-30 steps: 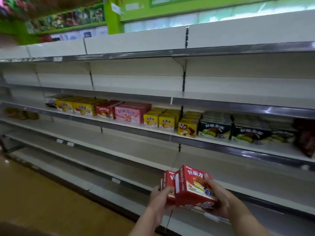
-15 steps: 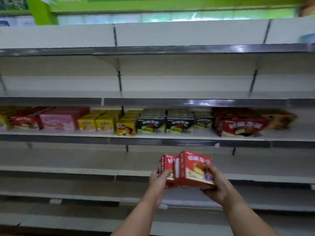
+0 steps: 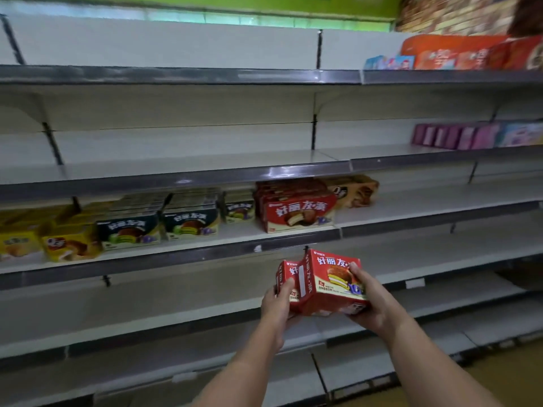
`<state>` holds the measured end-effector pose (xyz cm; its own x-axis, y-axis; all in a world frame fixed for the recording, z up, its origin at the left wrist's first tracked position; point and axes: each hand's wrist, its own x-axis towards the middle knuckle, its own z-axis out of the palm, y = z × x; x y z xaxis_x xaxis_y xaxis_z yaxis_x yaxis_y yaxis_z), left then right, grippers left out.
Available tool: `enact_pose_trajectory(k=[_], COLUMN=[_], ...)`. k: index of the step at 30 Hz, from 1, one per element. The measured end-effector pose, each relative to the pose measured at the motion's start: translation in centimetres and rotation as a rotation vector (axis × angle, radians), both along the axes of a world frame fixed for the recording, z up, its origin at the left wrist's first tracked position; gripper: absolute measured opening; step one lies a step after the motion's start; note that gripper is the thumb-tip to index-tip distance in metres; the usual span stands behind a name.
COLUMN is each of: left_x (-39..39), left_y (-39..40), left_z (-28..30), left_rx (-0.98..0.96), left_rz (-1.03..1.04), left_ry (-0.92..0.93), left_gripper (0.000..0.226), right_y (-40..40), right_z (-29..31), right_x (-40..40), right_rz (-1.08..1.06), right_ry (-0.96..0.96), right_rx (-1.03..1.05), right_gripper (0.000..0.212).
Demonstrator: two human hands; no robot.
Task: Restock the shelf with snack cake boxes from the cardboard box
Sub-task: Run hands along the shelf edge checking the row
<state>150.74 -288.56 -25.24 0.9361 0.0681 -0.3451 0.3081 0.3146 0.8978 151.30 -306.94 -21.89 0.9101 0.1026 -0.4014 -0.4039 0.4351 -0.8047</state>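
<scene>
I hold a small stack of red snack cake boxes (image 3: 329,282) between both hands, in front of the shelving below centre. My left hand (image 3: 277,304) grips the stack's left end and my right hand (image 3: 371,301) wraps its right side and underside. On the third shelf (image 3: 411,214), just above the stack, stands a row of matching red boxes (image 3: 298,211). The cardboard box is out of view.
Dark green boxes (image 3: 160,223) and yellow boxes (image 3: 47,239) fill the same shelf to the left; a brown box (image 3: 354,190) lies behind the red row. Purple boxes (image 3: 458,136) and orange packs (image 3: 458,54) sit on higher shelves at right. Lower shelves (image 3: 147,306) run bare.
My view has swung to the right along the shelving, bringing the red row to centre. Both hands keep the red stack, held a little further right.
</scene>
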Motion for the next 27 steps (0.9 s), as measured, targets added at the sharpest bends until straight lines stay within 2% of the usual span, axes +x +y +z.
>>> enact_pose_trajectory(k=[10, 23, 27], left_x=[8.5, 19.6, 22.8], left_y=[-8.2, -17.0, -20.2], left_z=[1.2, 2.4, 2.7], left_rx=[0.007, 0.092, 0.205], left_rz=[-0.103, -0.204, -0.202], left_ry=[-0.040, -0.044, -0.085], left_gripper=[0.039, 0.049, 0.051], right_y=[-7.2, -14.9, -18.1], right_z=[1.1, 2.6, 3.3], right_x=[5.7, 15.5, 18.3], right_rz=[-0.129, -0.242, -0.232], right_ry=[0.008, 0.013, -0.011], right_rx=[-0.068, -0.147, -0.134], right_gripper=[0.052, 0.045, 0.043])
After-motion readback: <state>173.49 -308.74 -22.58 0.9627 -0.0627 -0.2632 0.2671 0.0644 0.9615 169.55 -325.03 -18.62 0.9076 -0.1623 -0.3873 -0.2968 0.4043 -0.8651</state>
